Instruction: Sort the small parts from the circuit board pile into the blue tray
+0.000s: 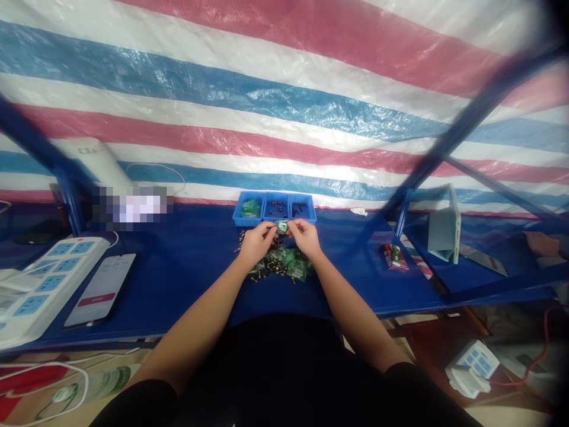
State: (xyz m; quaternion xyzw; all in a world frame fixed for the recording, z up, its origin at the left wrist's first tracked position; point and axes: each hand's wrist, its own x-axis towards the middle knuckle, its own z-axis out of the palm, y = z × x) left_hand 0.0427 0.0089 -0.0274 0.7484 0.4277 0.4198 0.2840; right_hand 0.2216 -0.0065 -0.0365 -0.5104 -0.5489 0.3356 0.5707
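Note:
My left hand (256,242) and my right hand (306,236) meet over the blue table, fingertips pinched on a small green-tinted clear packet (281,227) between them. Its contents are too small to make out. Under and in front of my hands lies a loose pile of similar green packets (299,264) mixed with screw-like brass and dark pieces (258,271). Just beyond my fingers stand three joined blue bins. Green plastic (250,207) fills part of the left bin (247,222); small dark screw-like pieces lie in the middle bin (275,196) and the right bin (302,198).
A phone (101,289) and a white power strip (57,279) lie at left. Toward the right are a small red-and-green box (393,257), blue frame posts (403,213) and a propped tablet (446,228). Another person's hand (543,244) shows at far right. Striped sheeting (284,127) hangs behind.

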